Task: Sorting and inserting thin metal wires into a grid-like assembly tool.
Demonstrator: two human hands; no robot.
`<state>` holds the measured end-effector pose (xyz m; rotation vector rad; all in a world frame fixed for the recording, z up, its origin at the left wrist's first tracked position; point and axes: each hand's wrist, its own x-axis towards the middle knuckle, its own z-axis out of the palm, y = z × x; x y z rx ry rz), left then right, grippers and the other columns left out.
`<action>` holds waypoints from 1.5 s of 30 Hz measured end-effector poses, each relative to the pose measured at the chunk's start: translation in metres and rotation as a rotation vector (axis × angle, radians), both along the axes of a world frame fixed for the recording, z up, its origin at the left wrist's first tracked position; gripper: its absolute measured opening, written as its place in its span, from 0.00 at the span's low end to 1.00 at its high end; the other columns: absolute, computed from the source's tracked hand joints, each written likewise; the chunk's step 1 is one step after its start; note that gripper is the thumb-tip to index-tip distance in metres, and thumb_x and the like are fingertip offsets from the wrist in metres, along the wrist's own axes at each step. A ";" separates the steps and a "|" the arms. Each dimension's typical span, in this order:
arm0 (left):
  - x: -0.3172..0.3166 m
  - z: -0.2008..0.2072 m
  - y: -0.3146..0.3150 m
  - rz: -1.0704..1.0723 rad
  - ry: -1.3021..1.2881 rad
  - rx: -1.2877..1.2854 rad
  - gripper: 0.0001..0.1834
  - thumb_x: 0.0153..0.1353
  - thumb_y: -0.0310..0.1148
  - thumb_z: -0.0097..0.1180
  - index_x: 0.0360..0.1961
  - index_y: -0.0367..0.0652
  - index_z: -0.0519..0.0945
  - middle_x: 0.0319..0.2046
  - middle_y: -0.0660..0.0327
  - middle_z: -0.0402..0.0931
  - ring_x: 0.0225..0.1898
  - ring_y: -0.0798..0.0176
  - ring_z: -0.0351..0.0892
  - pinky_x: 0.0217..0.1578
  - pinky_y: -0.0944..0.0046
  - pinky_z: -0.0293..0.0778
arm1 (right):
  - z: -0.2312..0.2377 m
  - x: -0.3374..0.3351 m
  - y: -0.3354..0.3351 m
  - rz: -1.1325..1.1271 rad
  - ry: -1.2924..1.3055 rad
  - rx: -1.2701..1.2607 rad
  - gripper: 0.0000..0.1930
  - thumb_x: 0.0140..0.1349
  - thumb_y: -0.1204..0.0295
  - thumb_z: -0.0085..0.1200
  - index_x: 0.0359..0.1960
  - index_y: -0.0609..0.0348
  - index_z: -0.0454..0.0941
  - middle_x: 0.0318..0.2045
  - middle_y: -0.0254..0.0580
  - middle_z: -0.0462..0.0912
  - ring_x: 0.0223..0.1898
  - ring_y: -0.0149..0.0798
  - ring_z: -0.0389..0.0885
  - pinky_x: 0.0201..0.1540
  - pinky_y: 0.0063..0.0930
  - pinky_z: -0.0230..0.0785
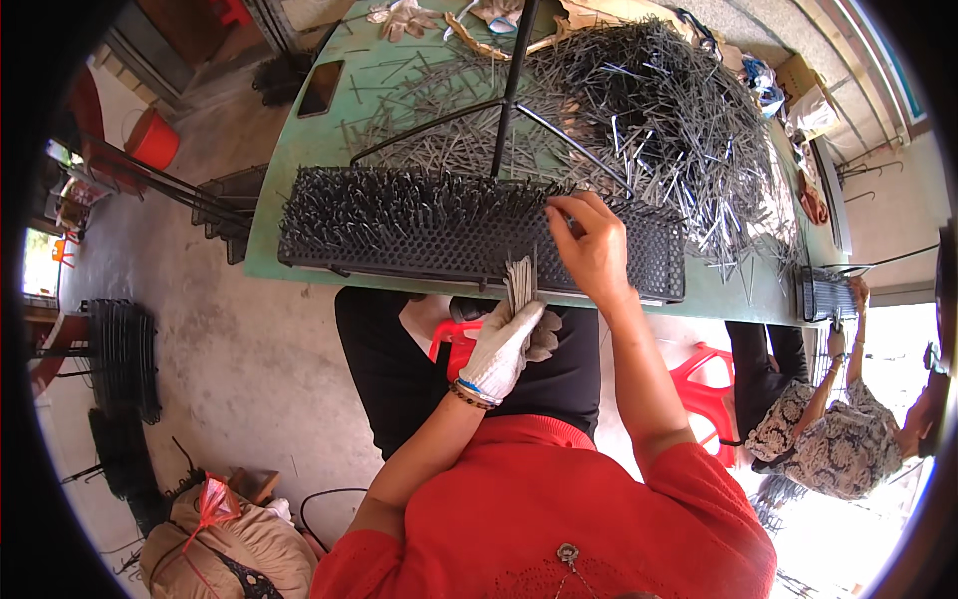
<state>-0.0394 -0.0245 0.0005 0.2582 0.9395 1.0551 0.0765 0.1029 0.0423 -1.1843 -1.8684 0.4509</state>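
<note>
Red shirt (509,499) before black panel (449,248); green table (266,232) beneath, strip heap (659,120) behind, floor (235,349) left. Gripping strip bundle (520,284) at panel edge with left hand (501,349); reaching over with right hand (597,250), cannot tell if pinching.

Floor (838,549): bleached white at right, where daylight floods your scene;
Metal strips (689,150): bright glints face you on the heap's right flank; its top sinks into shadow;
Perforated board (654,255): black and dim; its nearer holes read clearly to you;
Red top (559,479): well lit, your strongest colour;
Green table (309,140): edges bowed by your fisheye lens;
Rim: black all around; violet fringing at lower right
</note>
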 end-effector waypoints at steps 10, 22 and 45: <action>0.002 0.000 0.002 0.055 -0.082 0.049 0.12 0.68 0.39 0.52 0.44 0.42 0.73 0.32 0.59 0.81 0.24 0.70 0.80 0.22 0.73 0.75 | 0.001 0.022 -0.016 0.078 0.398 -0.658 0.09 0.61 0.71 0.60 0.35 0.67 0.82 0.25 0.35 0.83 0.18 0.21 0.71 0.20 0.16 0.63; 0.006 -0.004 0.005 0.031 -0.104 -0.029 0.12 0.69 0.34 0.50 0.50 0.41 0.72 0.35 0.53 0.81 0.27 0.65 0.81 0.23 0.69 0.76 | -0.002 0.009 0.016 -0.162 0.264 -0.124 0.07 0.58 0.74 0.62 0.36 0.64 0.81 0.24 0.37 0.83 0.19 0.20 0.72 0.23 0.18 0.66; 0.002 -0.005 0.004 -0.041 -0.047 -0.012 0.12 0.66 0.37 0.53 0.46 0.42 0.73 0.34 0.57 0.82 0.25 0.68 0.81 0.22 0.72 0.76 | -0.010 -0.003 0.010 -0.080 0.051 0.125 0.05 0.55 0.75 0.63 0.31 0.62 0.80 0.26 0.39 0.80 0.16 0.29 0.72 0.20 0.23 0.64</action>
